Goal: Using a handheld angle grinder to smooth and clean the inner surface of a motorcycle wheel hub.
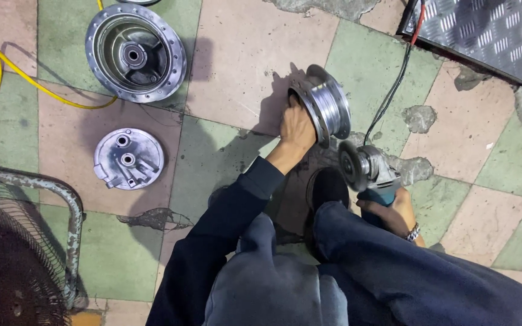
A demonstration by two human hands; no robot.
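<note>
1. One floor fan [19, 253] with a rusty wire guard fills the lower left corner of the tiled floor [243, 48].
2. One large round hub [135, 53] lies flat at upper left, a yellow cable [7, 69] beside it.
3. One wheel hub [327, 102] stands on edge mid-floor; the left hand [297, 128] wraps its fingers around the near flange.
4. One grey brake plate [128, 159] lies flat, well apart.
5. One angle grinder [367, 172] sits just below the wheel hub, with the right hand [394, 211] closed around its teal body.
</note>
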